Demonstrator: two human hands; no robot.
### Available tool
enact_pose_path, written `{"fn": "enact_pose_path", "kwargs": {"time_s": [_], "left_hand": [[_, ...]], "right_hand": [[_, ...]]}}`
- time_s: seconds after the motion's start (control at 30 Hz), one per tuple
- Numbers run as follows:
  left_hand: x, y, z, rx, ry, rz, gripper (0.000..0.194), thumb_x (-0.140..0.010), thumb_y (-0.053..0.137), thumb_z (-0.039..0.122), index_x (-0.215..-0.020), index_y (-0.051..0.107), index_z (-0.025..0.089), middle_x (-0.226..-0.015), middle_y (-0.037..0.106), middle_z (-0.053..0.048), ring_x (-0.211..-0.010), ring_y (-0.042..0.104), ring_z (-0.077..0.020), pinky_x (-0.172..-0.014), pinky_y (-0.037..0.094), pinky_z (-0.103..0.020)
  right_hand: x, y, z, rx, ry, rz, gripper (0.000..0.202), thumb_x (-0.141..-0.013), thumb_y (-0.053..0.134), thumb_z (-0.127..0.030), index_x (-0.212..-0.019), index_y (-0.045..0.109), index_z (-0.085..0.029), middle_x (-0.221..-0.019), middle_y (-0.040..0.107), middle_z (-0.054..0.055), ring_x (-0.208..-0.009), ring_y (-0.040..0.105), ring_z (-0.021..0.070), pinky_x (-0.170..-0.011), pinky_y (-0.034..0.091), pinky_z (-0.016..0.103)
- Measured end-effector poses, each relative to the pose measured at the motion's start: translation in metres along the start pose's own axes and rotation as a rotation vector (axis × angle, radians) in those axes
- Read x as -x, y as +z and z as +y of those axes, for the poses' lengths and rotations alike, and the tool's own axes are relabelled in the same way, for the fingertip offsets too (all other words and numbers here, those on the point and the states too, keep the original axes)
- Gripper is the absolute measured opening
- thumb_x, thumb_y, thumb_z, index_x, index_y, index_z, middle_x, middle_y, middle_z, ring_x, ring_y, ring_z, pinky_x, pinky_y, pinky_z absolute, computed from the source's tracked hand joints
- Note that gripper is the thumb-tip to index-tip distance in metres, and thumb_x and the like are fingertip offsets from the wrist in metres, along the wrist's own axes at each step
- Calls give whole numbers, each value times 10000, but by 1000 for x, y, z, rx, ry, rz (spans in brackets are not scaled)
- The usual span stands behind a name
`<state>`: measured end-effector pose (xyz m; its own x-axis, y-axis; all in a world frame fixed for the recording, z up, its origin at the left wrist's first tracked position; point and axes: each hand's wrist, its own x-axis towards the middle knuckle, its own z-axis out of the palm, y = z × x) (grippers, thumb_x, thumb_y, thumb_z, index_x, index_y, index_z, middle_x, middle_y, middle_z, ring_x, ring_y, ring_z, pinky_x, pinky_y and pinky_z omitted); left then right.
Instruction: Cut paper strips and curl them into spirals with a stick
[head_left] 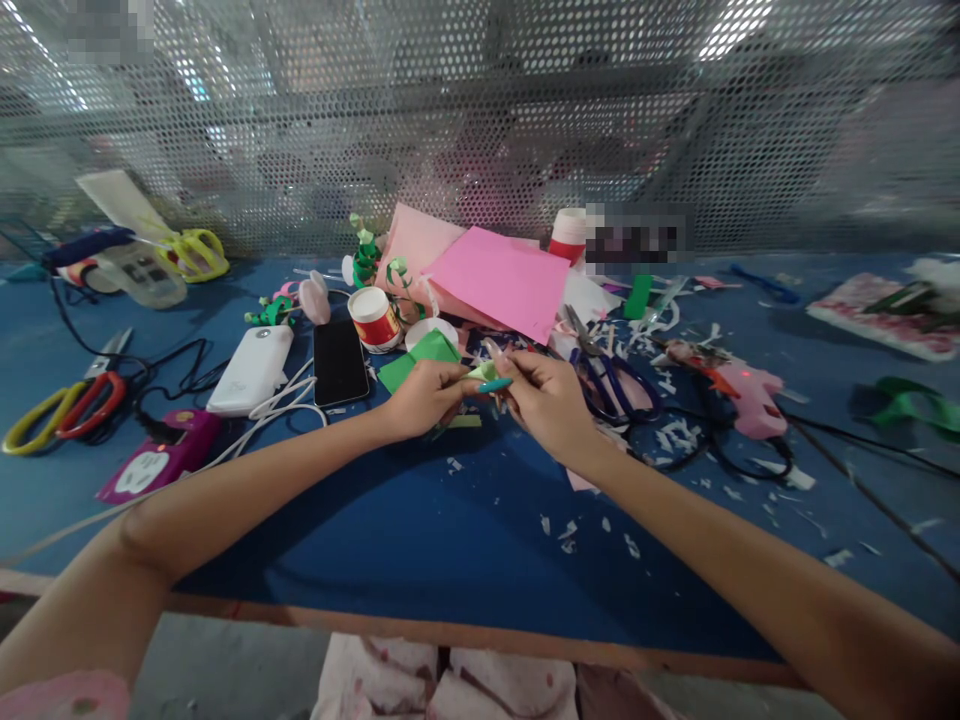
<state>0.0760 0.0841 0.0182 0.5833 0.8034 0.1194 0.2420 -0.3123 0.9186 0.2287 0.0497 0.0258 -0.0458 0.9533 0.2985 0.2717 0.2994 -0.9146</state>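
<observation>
My left hand (427, 400) and my right hand (551, 400) meet above the middle of the blue table, both with fingers pinched. Between their fingertips is a small light green paper piece (482, 371), gripped from both sides and partly hidden. A slim teal piece (495, 385) shows at the fingertips; whether it is a tool or a long nail I cannot tell. Just behind my left hand lie folded green paper sheets (431, 352). A light green paper strip (463, 421) rests on the table below the fingers.
Pink paper (502, 275) leans at the back. Purple-handled scissors (611, 375) and a pink glue gun (750, 398) with cords lie right. A red-and-white paper cup (375, 320), phone (340, 362), white power bank (253, 370) and yellow-red scissors (71, 405) stand or lie left. White scraps litter the table (420, 540).
</observation>
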Motion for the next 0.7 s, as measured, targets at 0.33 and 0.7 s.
{"fn": "enact_pose_path", "kwargs": {"time_s": [0.33,0.7], "left_hand": [[0,-3,1,121,50,-17,185,-781,524,308,-715,498,137,-350,397,96,-289,339,-21,-345,256,-153],[1,-6,2,-44,181,28,261,-756,553,327,-909,449,143,-613,549,12,-498,536,-93,-460,419,-214]], "right_hand": [[0,0,1,18,-1,-22,414,-823,446,-479,-535,431,-182,-397,376,-54,-339,312,53,-361,225,223],[0,-3,0,111,-214,-85,374,-855,399,-441,-577,354,-194,-496,337,-49,-457,327,78,-464,256,239]]}}
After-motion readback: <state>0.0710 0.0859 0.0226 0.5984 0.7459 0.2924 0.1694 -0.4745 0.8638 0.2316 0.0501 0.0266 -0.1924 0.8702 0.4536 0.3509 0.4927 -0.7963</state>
